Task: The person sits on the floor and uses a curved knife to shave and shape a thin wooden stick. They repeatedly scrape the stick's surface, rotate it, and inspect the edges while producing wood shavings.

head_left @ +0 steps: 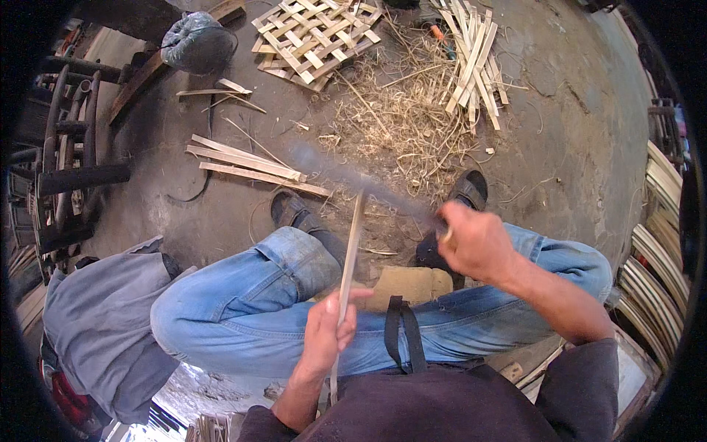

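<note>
My left hand point(324, 331) is closed round a long, narrow bamboo strip point(352, 250), its index finger pointing out to the right. The strip stands nearly lengthwise in front of me, its lower end running back past my wrist toward my dark shirt. In my right hand point(475, 243) is the handle of a long-bladed knife point(401, 200), smeared by motion. Its blade reaches up and to the left, across the strip's far end; whether it touches the strip I cannot tell. Between my legs lies a tan block point(412, 286).
Thin shavings point(398, 118) cover the floor ahead. Cut strips point(250, 163) lie by my left foot, and a pile of strips point(475, 66) lies at far right. Woven lattice panels point(313, 37) are stacked beyond. A grey cloth point(107, 317) drapes at left; bundled strips point(655, 272) line the right.
</note>
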A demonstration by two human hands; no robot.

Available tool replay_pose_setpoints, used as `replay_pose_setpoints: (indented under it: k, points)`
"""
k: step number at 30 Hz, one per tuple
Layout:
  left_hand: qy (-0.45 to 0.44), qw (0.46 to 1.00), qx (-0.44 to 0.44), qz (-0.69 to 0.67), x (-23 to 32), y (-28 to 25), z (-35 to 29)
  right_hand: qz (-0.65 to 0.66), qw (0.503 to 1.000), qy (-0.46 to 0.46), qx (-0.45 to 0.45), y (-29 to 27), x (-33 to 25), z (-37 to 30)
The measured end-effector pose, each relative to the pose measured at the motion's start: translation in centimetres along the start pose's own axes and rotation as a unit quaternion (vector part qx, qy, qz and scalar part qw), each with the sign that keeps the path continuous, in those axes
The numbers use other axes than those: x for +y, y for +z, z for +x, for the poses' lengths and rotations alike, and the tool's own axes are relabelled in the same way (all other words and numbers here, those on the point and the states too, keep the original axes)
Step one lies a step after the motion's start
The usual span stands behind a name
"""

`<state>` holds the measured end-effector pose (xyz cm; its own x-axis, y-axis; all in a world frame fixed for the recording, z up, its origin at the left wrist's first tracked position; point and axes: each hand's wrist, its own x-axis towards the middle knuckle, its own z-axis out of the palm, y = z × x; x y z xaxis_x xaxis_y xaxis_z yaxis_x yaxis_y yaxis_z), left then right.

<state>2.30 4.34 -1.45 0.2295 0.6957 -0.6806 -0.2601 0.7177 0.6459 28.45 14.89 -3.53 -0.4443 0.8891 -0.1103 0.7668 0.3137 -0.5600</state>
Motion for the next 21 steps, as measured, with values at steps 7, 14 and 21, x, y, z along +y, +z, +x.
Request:
replay_pose_setpoints:
  k: [7,14,21]
  points:
    - [-0.027,0.999,-0.015,0.041,0.3,-0.2,0.4,-0.040,0.998,-0.012,0.045,0.6,0.9,0.6]
    - [0.090,0.981,0.102,0.137,2.6,0.5,1.6,0.190,0.940,0.285,0.009,1.1,-1.7,2.2]
    - [0.356,0.879,0.230,0.219,5.2,0.7,8.0,0.618,0.739,0.250,-0.092,8.0,-12.3,-0.9]
